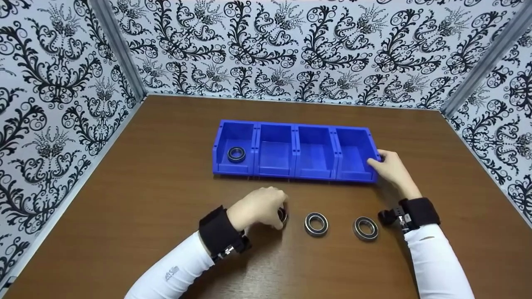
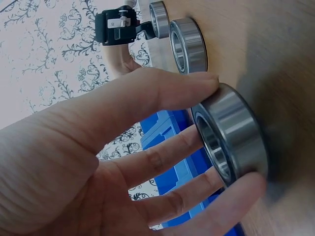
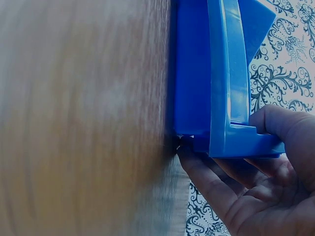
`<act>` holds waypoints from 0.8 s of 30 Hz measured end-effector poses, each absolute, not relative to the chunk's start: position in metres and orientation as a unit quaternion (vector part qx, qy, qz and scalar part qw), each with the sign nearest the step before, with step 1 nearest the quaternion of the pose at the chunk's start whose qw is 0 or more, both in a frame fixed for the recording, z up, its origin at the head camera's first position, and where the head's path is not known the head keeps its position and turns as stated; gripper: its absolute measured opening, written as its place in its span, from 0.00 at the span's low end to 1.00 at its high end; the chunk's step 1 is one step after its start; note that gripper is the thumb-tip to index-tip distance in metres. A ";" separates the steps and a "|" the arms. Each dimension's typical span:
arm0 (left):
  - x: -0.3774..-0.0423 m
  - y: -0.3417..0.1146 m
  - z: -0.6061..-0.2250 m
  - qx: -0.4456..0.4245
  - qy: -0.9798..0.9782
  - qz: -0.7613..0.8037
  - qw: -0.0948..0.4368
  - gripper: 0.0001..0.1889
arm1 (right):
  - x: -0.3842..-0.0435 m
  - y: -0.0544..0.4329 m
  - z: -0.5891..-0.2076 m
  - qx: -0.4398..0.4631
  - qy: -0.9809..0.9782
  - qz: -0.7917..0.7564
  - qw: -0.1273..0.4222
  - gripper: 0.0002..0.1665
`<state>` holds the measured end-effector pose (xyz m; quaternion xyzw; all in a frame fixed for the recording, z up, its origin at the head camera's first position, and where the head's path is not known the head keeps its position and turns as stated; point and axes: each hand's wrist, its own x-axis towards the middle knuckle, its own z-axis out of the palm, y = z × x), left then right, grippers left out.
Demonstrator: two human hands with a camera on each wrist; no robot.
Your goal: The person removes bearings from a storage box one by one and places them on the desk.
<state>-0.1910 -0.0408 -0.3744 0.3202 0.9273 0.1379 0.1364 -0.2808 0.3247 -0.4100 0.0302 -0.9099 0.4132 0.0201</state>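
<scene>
My left hand (image 1: 262,206) grips a ball bearing (image 2: 234,130) by its outer rim, thumb on one side and fingers on the other, at the wooden table. To its right lie two more bearings, a nearer one (image 1: 316,224) and a farther one (image 1: 365,229). Behind them stands a blue bin with four compartments (image 1: 274,175), a single bearing (image 1: 236,154) in the leftmost one. My right hand (image 1: 390,169) holds the bin's right end wall, thumb over the top edge and fingers against the outside, as the right wrist view shows.
The brown wooden table (image 1: 166,195) runs back to patterned wall panels (image 1: 270,54) with grey corner posts (image 1: 118,50). Both wrists carry black straps with cameras; the right strap (image 1: 419,212) is close to the farther loose bearing.
</scene>
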 end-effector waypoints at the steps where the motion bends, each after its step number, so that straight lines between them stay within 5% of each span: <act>1: -0.191 -0.041 -0.375 0.319 0.928 0.137 0.137 0.14 | -0.281 0.325 -0.410 0.030 -0.910 0.413 0.020 0.26; 24: -0.185 -0.042 -0.379 0.316 0.932 0.135 0.118 0.13 | -0.281 0.325 -0.410 0.027 -0.910 0.414 0.026 0.26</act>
